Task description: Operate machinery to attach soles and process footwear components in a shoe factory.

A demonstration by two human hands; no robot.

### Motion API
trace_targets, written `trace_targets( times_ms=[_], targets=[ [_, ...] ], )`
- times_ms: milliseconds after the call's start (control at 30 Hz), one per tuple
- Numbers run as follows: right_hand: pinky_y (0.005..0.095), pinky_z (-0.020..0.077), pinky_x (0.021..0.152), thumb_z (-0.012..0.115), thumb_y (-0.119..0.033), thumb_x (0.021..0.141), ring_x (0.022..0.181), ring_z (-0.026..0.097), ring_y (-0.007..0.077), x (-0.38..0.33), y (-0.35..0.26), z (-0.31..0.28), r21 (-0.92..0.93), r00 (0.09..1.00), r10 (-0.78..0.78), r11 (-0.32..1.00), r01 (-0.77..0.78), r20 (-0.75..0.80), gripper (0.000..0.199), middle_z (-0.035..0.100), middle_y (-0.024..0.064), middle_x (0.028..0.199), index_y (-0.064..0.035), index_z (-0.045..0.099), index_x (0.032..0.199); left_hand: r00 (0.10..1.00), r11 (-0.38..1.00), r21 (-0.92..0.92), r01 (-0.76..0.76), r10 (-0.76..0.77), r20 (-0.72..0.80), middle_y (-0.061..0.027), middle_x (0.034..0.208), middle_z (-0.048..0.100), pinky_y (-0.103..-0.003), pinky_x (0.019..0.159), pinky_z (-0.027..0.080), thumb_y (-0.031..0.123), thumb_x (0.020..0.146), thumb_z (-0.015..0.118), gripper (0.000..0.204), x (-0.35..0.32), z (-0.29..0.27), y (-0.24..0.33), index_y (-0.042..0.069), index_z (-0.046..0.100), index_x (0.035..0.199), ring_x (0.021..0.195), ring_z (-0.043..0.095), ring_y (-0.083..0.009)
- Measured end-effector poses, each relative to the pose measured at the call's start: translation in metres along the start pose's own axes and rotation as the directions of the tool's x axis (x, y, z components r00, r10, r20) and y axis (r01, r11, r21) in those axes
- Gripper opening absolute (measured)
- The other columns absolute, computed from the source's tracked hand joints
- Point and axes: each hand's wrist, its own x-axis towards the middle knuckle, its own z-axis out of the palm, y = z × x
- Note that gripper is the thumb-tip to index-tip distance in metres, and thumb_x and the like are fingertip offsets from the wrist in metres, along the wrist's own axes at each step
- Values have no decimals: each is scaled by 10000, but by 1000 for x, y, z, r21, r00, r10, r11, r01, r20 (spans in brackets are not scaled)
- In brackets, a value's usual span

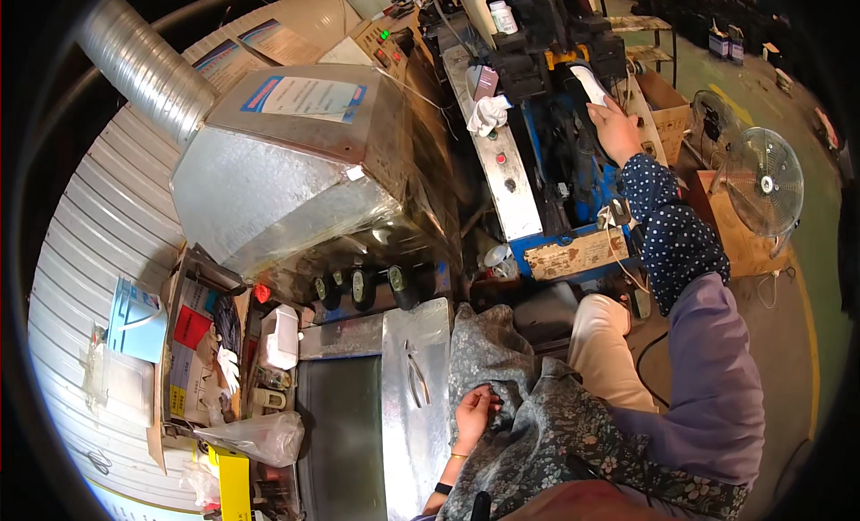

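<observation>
My right hand point(616, 134), in a dark polka-dot sleeve, reaches far forward to a blue and black machine point(578, 167). Its fingers rest on the near end of a long, smooth white piece point(589, 84) set in the machine; the exact kind is unclear. The fingers close about that end. My left hand point(476, 417) lies low by the floral apron point(555, 431), thumb and fingers pinched together. What they pinch, if anything, cannot be made out. Just left of this hand, metal pliers point(417, 379) lie on a metal tabletop point(408, 440).
Left stands a big metal hood point(278, 172) with a duct point(152, 64); several dark, shoe-shaped items point(363, 290) sit under it. A crumpled white cloth point(489, 115) lies on the machine's control panel point(504, 176). A fan point(766, 182) and a cardboard box point(665, 113) stand right.
</observation>
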Motion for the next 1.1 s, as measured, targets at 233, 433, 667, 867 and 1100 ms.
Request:
trace_targets(
  times_ms=[233,433,667,867,1100],
  targets=[
    [515,415,1016,569,-554,904,1183,479,462,37,-13,12,-255,982,-76,959,119,174,537,426,93,1510,-309,555,1382,992,993,-36,110,-112,-57,-117,890,708,-251,625,534,149,1014,556,234,3,-3,4,-28,619,1153,675,652,-145],
    [504,451,996,656,-377,810,1174,488,459,64,-32,15,-294,973,-24,951,92,228,605,397,73,1525,-321,535,1400,995,995,-32,92,-93,-23,-112,888,705,-262,642,547,166,1025,540,255,1,-7,12,-28,614,1174,677,649,-146],
    [483,446,1016,655,-360,784,1170,497,476,78,-41,-1,-245,963,11,968,57,268,621,454,64,1471,-323,549,1395,989,988,-62,144,-147,-34,-102,891,705,-239,635,530,174,1028,537,252,3,-5,19,-20,623,1163,665,634,-131],
    [467,434,1035,685,-336,753,1185,532,442,91,-51,-16,-256,939,23,964,70,344,659,506,79,1418,-300,558,1398,985,982,-69,175,-175,-4,-98,875,705,-237,623,526,189,1030,537,258,3,-9,18,-15,621,1164,647,627,-123],
    [450,435,1049,703,-327,741,1201,529,427,94,-58,-23,-248,928,69,968,26,366,645,528,77,1404,-301,583,1374,982,982,-52,180,-183,-50,-104,870,708,-234,612,524,196,1027,544,259,6,-7,16,-16,626,1151,638,630,-128]
  ],
)
